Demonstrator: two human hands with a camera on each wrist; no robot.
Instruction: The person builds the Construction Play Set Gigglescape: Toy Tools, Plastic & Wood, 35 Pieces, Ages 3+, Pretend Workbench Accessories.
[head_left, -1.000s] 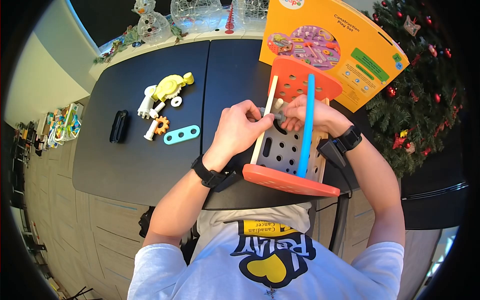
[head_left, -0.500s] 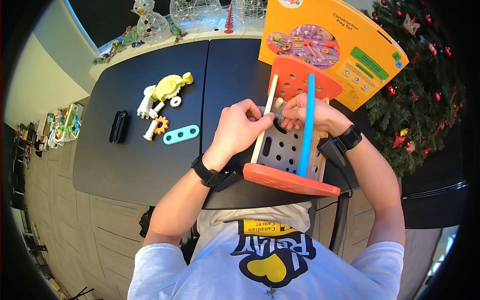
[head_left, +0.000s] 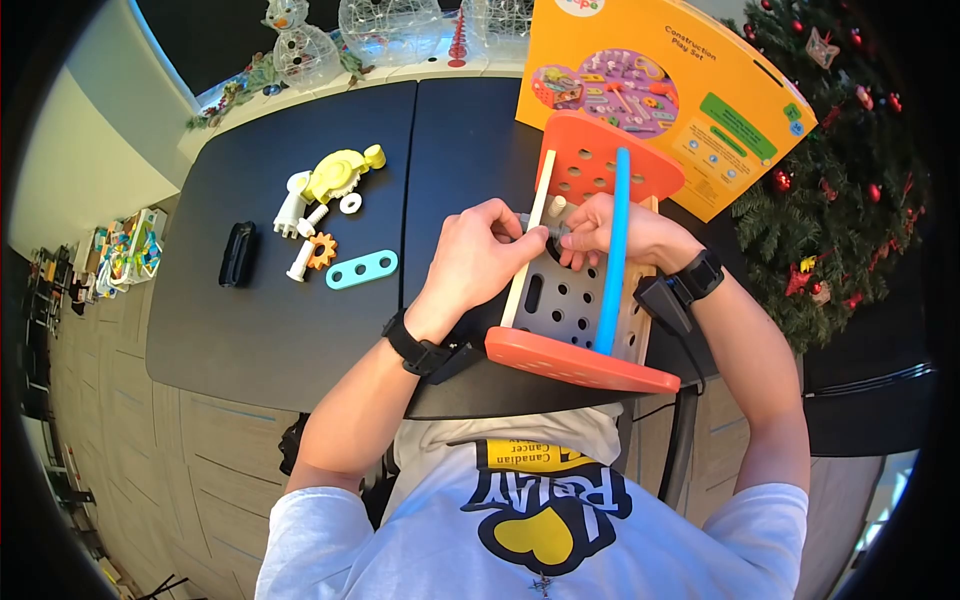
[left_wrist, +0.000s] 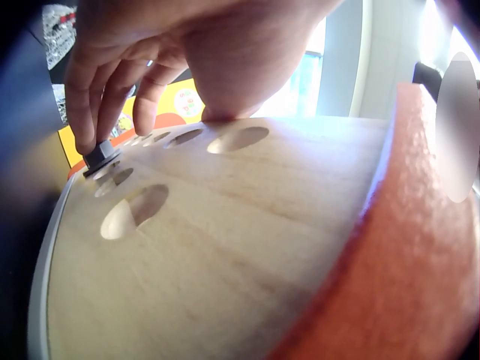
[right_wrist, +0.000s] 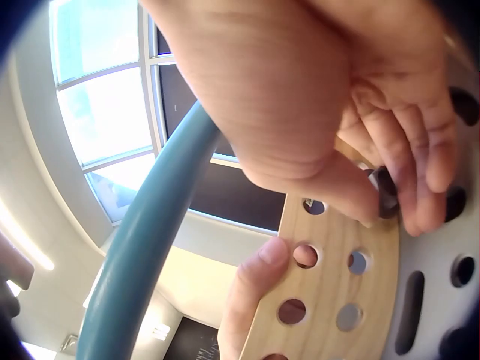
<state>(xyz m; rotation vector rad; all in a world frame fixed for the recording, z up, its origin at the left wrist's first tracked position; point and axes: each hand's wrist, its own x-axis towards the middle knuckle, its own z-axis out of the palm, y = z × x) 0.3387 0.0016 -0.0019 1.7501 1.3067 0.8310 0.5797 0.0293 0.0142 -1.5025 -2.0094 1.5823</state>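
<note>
A toy toolbox with red end panels [head_left: 582, 362], perforated wooden sides [left_wrist: 225, 225], a grey base and a blue bar handle [head_left: 614, 250] stands at the table's front edge. My left hand [head_left: 478, 252] reaches over the left side, thumb at its top edge. Outside, its fingertips hold the dark grey hex head of a bolt [left_wrist: 100, 156] against the wood. Inside the box, under the handle, my right hand [head_left: 625, 230] pinches a dark grey nut [right_wrist: 385, 191] between thumb and fingers, close to the wooden side; the fingers partly hide it.
Left on the black table [head_left: 250, 340] lie a yellow toy saw piece [head_left: 338, 175], white bolts [head_left: 300, 260], an orange gear [head_left: 322, 250], a turquoise strip [head_left: 362, 269] and a black case [head_left: 238, 254]. Behind the toolbox stands an orange box [head_left: 680, 100]. A decorated tree [head_left: 830, 200] is at right.
My right fingers have shifted and turned a little around the nut, curling lower. My left hand and the toolbox stay in place.
</note>
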